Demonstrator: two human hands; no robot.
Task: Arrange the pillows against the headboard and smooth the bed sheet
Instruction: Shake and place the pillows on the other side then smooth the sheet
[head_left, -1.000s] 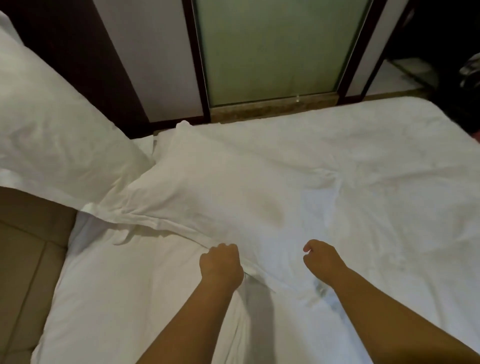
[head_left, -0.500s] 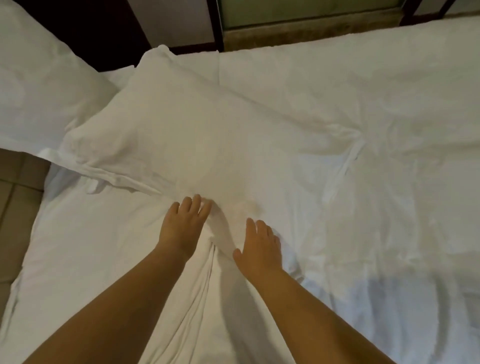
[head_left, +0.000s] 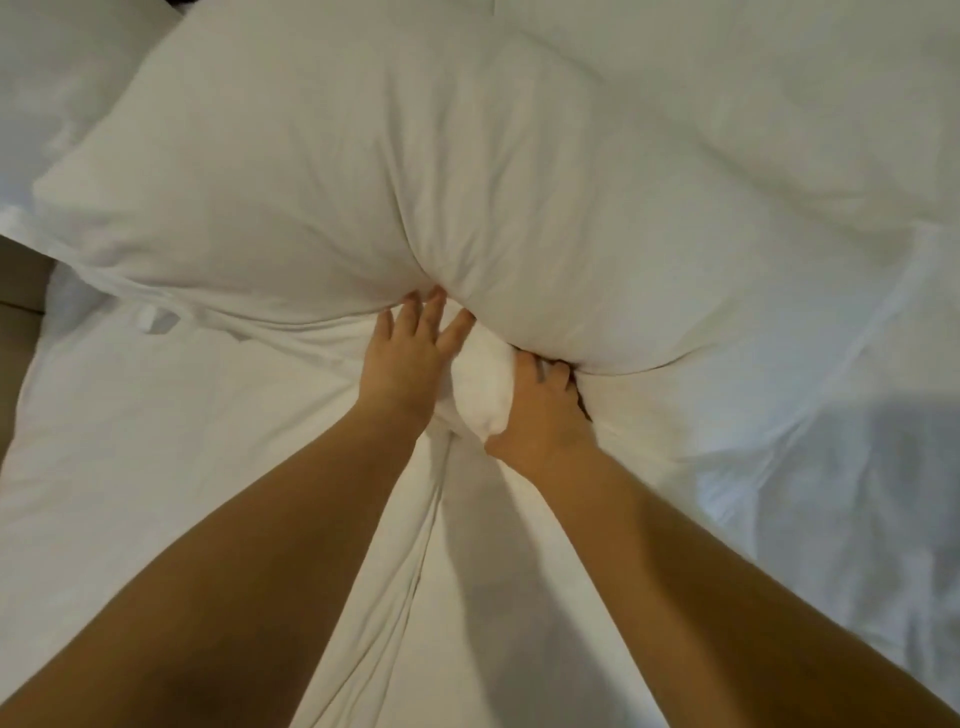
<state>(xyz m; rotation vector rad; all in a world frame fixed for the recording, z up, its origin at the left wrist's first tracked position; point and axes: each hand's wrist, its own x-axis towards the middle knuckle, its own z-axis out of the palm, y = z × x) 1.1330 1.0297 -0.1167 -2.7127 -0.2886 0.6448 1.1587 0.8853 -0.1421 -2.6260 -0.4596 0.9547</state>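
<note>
A large white pillow (head_left: 415, 156) lies across the upper middle of the bed, its near edge dented inward. My left hand (head_left: 405, 364) presses flat against that edge with its fingers spread and the fingertips slipping under it. My right hand (head_left: 540, 410) sits just to the right, fingers curled under the pillow's edge. A bunch of white cloth (head_left: 480, 384) bulges between the two hands. The white bed sheet (head_left: 156, 441) below is creased, with a long fold running down between my forearms. A second white pillow (head_left: 52, 78) shows at the upper left, partly cut off.
Rumpled white bedding (head_left: 779, 130) covers the right side of the bed. A strip of tan floor (head_left: 21, 280) shows past the bed's left edge. The headboard is out of view.
The view has dropped closer to the bed. Both hands have moved forward from the sheet to the pillow's near edge; the right hand's fingers have curled under it and the edge now dents inward.
</note>
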